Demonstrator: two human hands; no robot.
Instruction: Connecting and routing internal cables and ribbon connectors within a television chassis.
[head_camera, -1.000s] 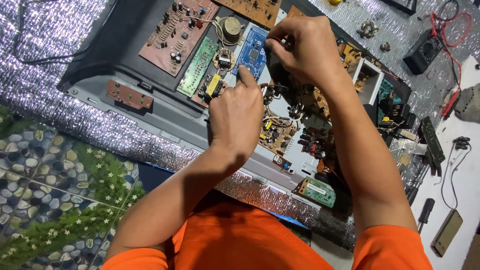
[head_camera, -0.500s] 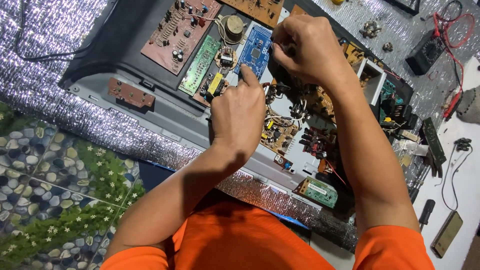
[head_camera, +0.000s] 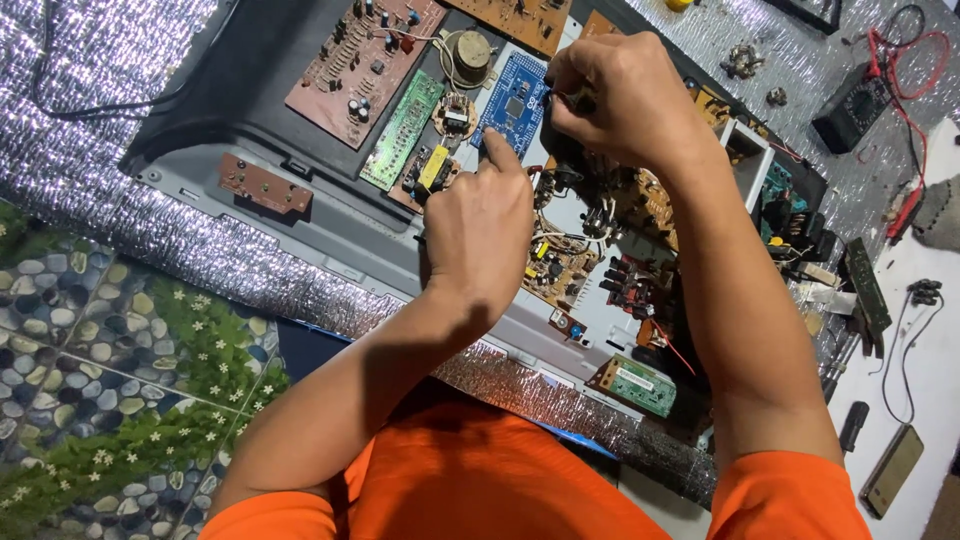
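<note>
We see the left hand (head_camera: 480, 235) resting over the middle of a grey tray (head_camera: 330, 235) crowded with circuit boards, its fingers curled together and the forefinger stretched out to touch the lower edge of a blue circuit board (head_camera: 512, 105) that lies flat near the tray's upper middle. The right hand (head_camera: 620, 95) hangs just beside that board's right edge, fingers bunched tight and pinching a small dark part we cannot make out. A long green board (head_camera: 402, 128) lies left of the blue one, a reddish-brown board (head_camera: 360, 60) further left, and a small green board (head_camera: 640, 385) with a pale label sits at the tray's near right corner. A dark multimeter (head_camera: 850, 108) with red leads rests on the silver foil mat (head_camera: 90, 180), well apart.
</note>
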